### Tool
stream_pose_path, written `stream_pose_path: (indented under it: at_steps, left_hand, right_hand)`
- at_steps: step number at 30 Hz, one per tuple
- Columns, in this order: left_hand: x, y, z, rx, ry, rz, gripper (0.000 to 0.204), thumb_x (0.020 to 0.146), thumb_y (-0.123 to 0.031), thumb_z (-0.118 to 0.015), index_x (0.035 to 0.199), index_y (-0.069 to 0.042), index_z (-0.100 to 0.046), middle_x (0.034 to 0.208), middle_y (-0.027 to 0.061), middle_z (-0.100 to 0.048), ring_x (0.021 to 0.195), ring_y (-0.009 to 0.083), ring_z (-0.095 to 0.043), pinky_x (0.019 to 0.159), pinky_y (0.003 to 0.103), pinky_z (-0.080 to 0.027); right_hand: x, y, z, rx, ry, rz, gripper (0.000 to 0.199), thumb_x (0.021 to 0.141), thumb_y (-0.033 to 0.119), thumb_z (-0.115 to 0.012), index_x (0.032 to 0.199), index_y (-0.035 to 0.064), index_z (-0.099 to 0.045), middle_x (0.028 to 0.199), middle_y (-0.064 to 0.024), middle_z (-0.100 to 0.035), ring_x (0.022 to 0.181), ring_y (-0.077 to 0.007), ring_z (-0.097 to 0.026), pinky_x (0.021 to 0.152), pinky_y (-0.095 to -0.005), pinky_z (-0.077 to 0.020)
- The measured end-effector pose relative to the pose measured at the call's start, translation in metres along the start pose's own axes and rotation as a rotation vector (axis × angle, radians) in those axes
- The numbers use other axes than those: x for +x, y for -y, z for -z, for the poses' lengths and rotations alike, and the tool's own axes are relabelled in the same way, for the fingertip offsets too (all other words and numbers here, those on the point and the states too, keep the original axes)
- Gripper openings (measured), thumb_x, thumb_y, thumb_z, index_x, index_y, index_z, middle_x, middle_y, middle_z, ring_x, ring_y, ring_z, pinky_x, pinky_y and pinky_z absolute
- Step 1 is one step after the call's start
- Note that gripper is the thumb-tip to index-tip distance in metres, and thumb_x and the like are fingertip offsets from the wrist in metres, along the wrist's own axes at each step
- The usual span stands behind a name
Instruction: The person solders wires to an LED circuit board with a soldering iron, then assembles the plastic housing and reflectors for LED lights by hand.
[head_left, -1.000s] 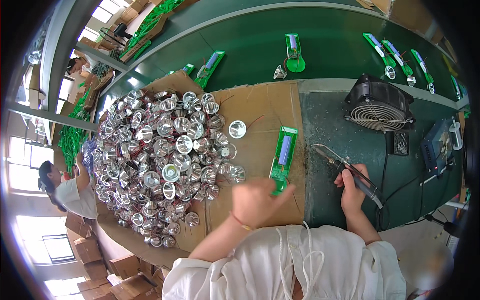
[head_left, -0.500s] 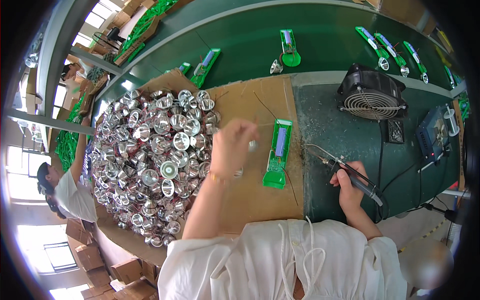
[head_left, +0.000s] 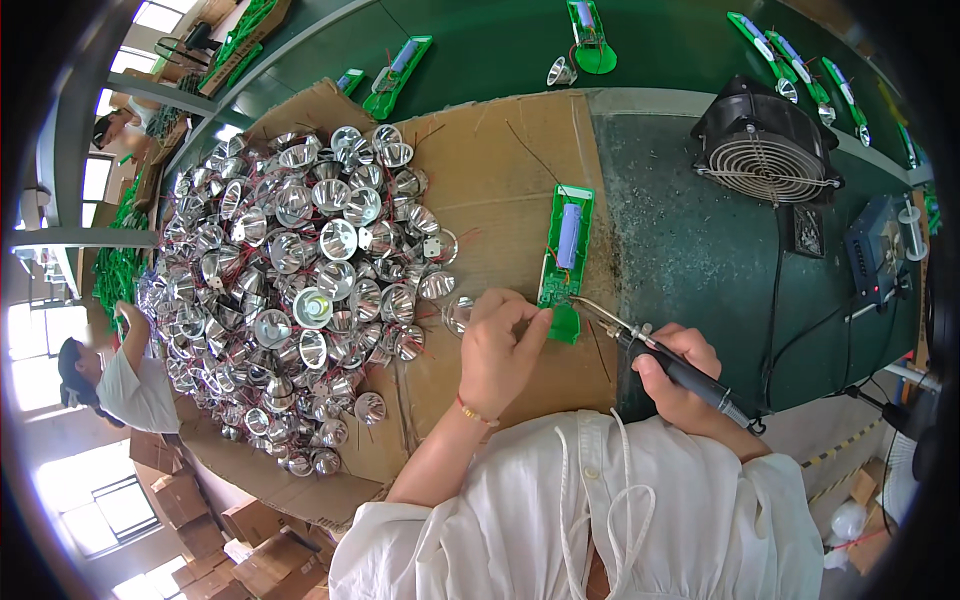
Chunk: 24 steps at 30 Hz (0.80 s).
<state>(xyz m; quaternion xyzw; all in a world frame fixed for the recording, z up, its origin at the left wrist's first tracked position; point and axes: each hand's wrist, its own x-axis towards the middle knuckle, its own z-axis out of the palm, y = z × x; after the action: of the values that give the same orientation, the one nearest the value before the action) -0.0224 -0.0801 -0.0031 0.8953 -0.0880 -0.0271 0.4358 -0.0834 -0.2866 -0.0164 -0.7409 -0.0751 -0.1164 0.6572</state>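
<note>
A: Counts?
B: One green board (head_left: 563,262) flat on the cardboard (head_left: 500,180), blue cell on top; five more green boards on the far green belt (head_left: 480,50), two left, one middle, two right; reflectors (head_left: 300,290) in a heap on the cardboard's left, too many to count; one loose reflector (head_left: 560,72) on the belt; one fan (head_left: 765,150); one blue station (head_left: 872,250) at the right.

A: Boxes, labels?
B: Brown cartons (head_left: 215,520) stacked lower left on the floor; green parts piled far left by the window; print too small to tell.

A: Left hand?
B: Left hand (head_left: 497,345) curled, fingers narrow, pinching a single reflector (head_left: 458,312) against the cardboard; thumb tip touching the board's near end.

A: Right hand?
B: Right hand (head_left: 675,378) wrapped tight round a black soldering iron (head_left: 660,355), pen grip; its tip just at the board's near end, beside the left thumb.

A: Where's the board?
B: Middle of the cardboard, lengthwise away from the person, between heap and fan; dark mat (head_left: 690,260) just right of it.

A: Others?
B: One person (head_left: 125,375) far left, in white, arm raised by the heap.
</note>
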Motion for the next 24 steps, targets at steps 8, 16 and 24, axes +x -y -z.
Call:
stream_pose_path:
  at_steps: [8,16,24]
  left_hand:
    - [0.0003,0.0024,-0.0037,-0.023,-0.034,-0.013,0.010,0.076,-0.009,-0.064,0.072,0.000,-0.060,0.077,0.0100,-0.055,0.068,0.0227,-0.053,0.059,0.031,-0.042]
    - [0.0002,0.0011,-0.0036,-0.024,-0.034,0.026,0.011,0.076,-0.010,-0.063,0.072,0.000,-0.060,0.078,0.0099,-0.055,0.065,0.0211,-0.054,0.058,0.030,-0.043]
    - [0.0015,-0.0019,-0.0019,-0.047,-0.013,0.076,0.011,0.076,-0.010,-0.063,0.072,0.000,-0.060,0.078,0.0095,-0.055,0.066,0.0210,-0.054,0.059,0.030,-0.043]
  right_hand:
    - [-0.0024,-0.0008,-0.0039,0.004,-0.004,-0.026,0.018,0.076,0.005,-0.064,0.084,-0.0022,-0.050,0.069,-0.0106,-0.058,0.055,-0.0105,-0.052,0.048,-0.0231,-0.0418]
    - [-0.0058,0.0009,-0.0037,0.040,-0.050,-0.120,0.019,0.078,0.009,-0.064,0.084,-0.0012,-0.049,0.070,-0.0095,-0.057,0.055,-0.0098,-0.050,0.048,-0.0229,-0.0409]
    - [-0.0074,0.0004,-0.0006,0.089,-0.051,-0.164,0.021,0.078,0.010,-0.064,0.087,-0.0005,-0.049,0.072,-0.0093,-0.057,0.058,-0.0106,-0.051,0.051,-0.0246,-0.0418]
